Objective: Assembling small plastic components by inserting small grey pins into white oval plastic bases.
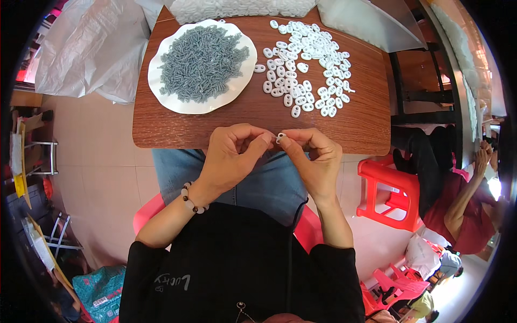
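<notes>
Just over the table's near edge, my two hands meet fingertip to fingertip. My right hand (318,161) pinches a small white oval piece with two holes (280,138) between thumb and forefinger. My left hand (229,161) is closed in a pinch right beside that piece; what its fingertips hold is too small to name. Beyond my left hand, a white wavy-rimmed plate (194,108) carries a heap of small translucent grey pieces (202,62). To the right of the plate, many loose white two-hole ovals (295,111) are spread over the brown wooden table (361,129).
A white plastic bag (89,48) hangs at the table's left. Clear bags of white pieces (242,6) line the far edge. On the right stands a red plastic stool (388,194), with a seated person in dark red (463,220) beyond. A teal bag (99,290) lies lower left.
</notes>
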`<move>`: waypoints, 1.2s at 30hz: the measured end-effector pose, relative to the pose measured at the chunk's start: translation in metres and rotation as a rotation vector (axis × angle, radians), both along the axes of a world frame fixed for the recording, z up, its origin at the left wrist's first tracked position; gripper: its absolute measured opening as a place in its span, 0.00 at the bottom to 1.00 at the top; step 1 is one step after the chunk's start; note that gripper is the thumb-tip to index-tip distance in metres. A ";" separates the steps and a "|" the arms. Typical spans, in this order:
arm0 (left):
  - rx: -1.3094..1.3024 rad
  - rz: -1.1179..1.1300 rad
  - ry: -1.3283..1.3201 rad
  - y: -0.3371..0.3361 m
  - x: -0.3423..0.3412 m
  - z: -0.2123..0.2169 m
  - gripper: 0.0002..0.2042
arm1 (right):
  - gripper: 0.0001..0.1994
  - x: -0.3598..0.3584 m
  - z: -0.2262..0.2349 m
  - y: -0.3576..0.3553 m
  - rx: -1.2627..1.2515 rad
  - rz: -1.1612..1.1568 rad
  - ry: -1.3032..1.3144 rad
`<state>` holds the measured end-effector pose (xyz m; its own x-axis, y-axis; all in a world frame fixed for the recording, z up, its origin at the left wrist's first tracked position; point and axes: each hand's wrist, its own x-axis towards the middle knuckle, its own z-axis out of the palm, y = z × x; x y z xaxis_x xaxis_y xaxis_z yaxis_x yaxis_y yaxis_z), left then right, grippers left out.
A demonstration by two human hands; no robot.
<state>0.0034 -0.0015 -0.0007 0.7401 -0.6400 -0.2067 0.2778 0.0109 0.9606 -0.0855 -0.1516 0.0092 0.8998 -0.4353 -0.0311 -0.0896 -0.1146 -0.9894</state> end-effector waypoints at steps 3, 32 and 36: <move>-0.001 0.006 0.025 0.000 0.001 -0.001 0.09 | 0.06 0.001 0.001 0.002 0.041 -0.007 0.001; 0.182 0.203 -0.605 0.020 0.038 0.019 0.03 | 0.05 -0.010 0.008 -0.022 0.060 -0.175 -0.039; 0.276 0.000 -0.874 -0.007 0.029 0.022 0.07 | 0.06 -0.019 0.009 -0.036 0.016 -0.226 -0.077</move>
<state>0.0322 -0.0090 0.0211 0.7050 -0.6511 0.2813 -0.5491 -0.2501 0.7974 -0.1046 -0.1877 0.0179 0.7798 -0.6256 0.0251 -0.0357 -0.0845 -0.9958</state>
